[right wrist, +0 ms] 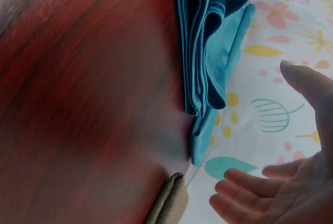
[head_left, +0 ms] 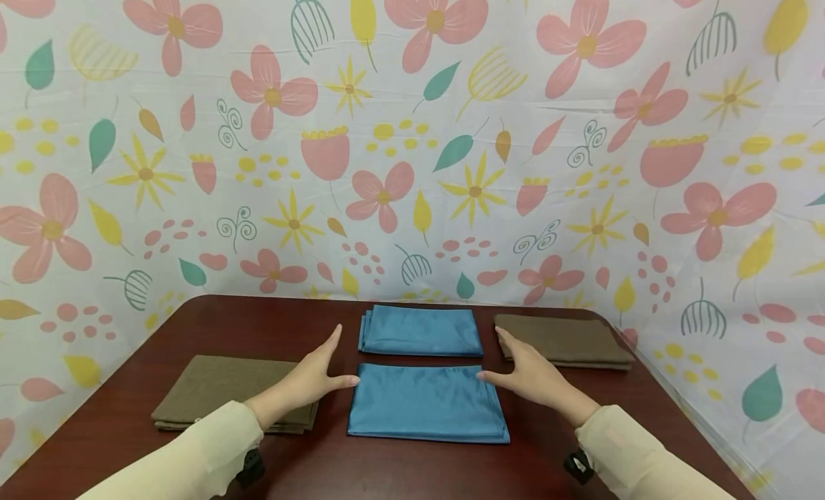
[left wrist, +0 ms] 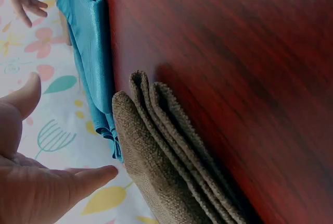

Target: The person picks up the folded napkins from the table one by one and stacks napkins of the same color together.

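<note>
Cloth no. 1 [head_left: 215,389], brown & folded, lies to the L of the front blue cloth [head_left: 428,403], which we take as our landmark; a strip of dark table [head_left: 387,471] shows b/w the two.

Next, our L hand [head_left: 304,380], just L of the landmark & partly in front of no. 1 in the head view. Fingers straight, thumb spread toward the landmark's L edge, nothing gripped; we can't tell if the thumb tip touches.

Then the landmark itself: folded flat, in front of us, b/w our two hands. Directly behind it, w/ a narrow gap, sits the back blue cloth [head_left: 422,332], also folded, its L side showing several layers.

R hand [head_left: 531,375] is just R of the landmark, also w/ fingers relaxed & thumb apart, holding nothing; in the R wrist view it looks clear of the cloths.

Last, cloth no. 2 [head_left: 567,339], brown, folded, behind & to the R of the landmark, partly hidden by our R hand.

Progress, our est.: folding looks done on all 4 pcs. Each lies on its own spot, none stacked AFAICT. Left, we'd guess: at most a bit of squaring up, e.g. the layered blue edges, which don't quite line up.
</note>
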Demonstrator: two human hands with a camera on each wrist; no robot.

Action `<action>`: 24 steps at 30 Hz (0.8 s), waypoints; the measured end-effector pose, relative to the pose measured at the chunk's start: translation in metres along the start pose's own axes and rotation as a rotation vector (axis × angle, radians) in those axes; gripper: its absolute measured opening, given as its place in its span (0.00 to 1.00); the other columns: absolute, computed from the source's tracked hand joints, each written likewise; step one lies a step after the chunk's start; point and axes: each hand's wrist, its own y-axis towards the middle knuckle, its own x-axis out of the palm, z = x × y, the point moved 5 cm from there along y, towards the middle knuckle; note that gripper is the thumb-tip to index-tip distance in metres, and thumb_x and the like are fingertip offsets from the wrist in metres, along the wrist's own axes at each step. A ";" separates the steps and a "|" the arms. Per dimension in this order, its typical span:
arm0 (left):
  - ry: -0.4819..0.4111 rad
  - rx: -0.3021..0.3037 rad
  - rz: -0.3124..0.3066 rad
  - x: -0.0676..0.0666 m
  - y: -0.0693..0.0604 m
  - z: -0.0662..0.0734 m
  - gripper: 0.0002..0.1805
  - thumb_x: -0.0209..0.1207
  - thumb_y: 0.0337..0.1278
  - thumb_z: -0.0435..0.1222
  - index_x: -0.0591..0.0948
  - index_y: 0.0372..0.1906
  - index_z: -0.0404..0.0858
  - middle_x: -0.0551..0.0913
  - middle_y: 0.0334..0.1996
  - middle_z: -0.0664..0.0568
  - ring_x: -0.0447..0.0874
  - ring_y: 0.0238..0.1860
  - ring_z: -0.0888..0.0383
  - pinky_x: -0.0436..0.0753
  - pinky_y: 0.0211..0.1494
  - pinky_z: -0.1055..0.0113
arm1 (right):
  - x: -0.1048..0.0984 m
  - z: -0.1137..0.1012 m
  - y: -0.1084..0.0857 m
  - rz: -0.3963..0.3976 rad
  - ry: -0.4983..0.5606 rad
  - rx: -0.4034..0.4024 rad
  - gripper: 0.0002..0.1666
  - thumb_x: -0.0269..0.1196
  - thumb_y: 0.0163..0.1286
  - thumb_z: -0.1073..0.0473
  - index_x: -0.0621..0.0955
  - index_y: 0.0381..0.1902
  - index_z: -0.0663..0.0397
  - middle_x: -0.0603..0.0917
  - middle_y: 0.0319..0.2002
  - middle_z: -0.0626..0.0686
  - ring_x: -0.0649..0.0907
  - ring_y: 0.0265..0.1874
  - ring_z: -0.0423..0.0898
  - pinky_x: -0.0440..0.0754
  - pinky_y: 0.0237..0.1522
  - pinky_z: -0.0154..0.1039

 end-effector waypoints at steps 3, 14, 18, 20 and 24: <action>-0.056 -0.015 0.004 0.002 -0.001 -0.001 0.57 0.68 0.55 0.42 0.41 0.78 0.37 0.52 0.75 0.36 0.57 0.73 0.38 0.67 0.69 0.41 | 0.001 0.001 0.000 -0.008 0.076 0.024 0.65 0.68 0.57 0.35 0.48 0.77 0.61 0.70 0.65 0.69 0.73 0.62 0.64 0.76 0.56 0.62; -0.212 -0.111 0.050 0.009 -0.007 -0.006 0.54 0.69 0.53 0.40 0.47 0.77 0.34 0.63 0.71 0.34 0.70 0.65 0.38 0.80 0.58 0.47 | 0.009 0.004 -0.008 -0.055 0.236 0.163 0.59 0.74 0.54 0.43 0.59 0.69 0.74 0.78 0.48 0.63 0.80 0.37 0.49 0.82 0.38 0.44; -0.266 -0.155 0.062 0.014 -0.008 -0.008 0.55 0.70 0.52 0.39 0.47 0.77 0.34 0.65 0.69 0.34 0.75 0.61 0.40 0.84 0.51 0.52 | 0.013 0.007 -0.010 -0.074 0.315 0.225 0.56 0.74 0.54 0.45 0.62 0.67 0.75 0.78 0.42 0.60 0.81 0.28 0.46 0.82 0.34 0.43; -0.318 -0.179 0.060 0.016 -0.008 -0.011 0.55 0.71 0.51 0.38 0.48 0.77 0.34 0.66 0.68 0.34 0.76 0.60 0.41 0.86 0.48 0.55 | 0.014 0.009 -0.010 -0.084 0.345 0.247 0.56 0.75 0.54 0.45 0.63 0.66 0.75 0.79 0.41 0.61 0.82 0.26 0.47 0.84 0.34 0.43; -0.449 -0.224 0.032 0.019 -0.006 -0.013 0.53 0.70 0.52 0.36 0.48 0.76 0.30 0.67 0.66 0.31 0.77 0.58 0.41 0.87 0.46 0.56 | 0.016 0.012 -0.011 -0.099 0.420 0.288 0.54 0.75 0.54 0.47 0.64 0.65 0.78 0.81 0.44 0.65 0.85 0.29 0.49 0.87 0.35 0.46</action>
